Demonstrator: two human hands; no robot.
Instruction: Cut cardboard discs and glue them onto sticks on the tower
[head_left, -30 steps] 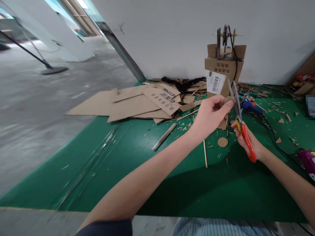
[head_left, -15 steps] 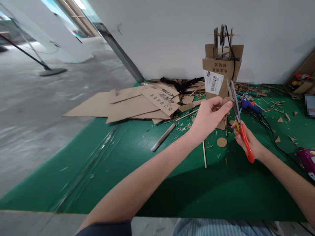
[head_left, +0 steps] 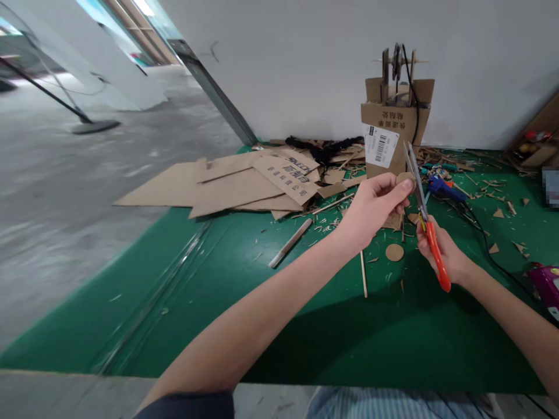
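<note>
My left hand (head_left: pixel 379 201) pinches a small round piece of cardboard (head_left: pixel 405 178) between thumb and fingers, above the table. Red-handled scissors (head_left: pixel 430 227) are gripped in my right hand (head_left: pixel 443 250), their blades pointing up and slightly parted beside the edge of that piece. Whether the blades touch the cardboard I cannot tell. Below, between the hands, a cardboard disc (head_left: pixel 395 252) lies flat on the green table (head_left: pixel 349 343). A thin wooden stick (head_left: pixel 364 274) rests just left of the disc.
Behind my hands stands a cardboard box structure (head_left: pixel 393 116) with a wheel and axle on top. Cardboard sheets (head_left: pixel 244 186) are piled at the left, near a grey strip (head_left: pixel 290 243). To the right lie a blue glue gun (head_left: pixel 446 189), a purple object (head_left: pixel 545 288) and scattered scraps.
Both hands hold nearly the same pose. The scissors blades look slightly closer together than before, and the whole view has shifted very slightly.
</note>
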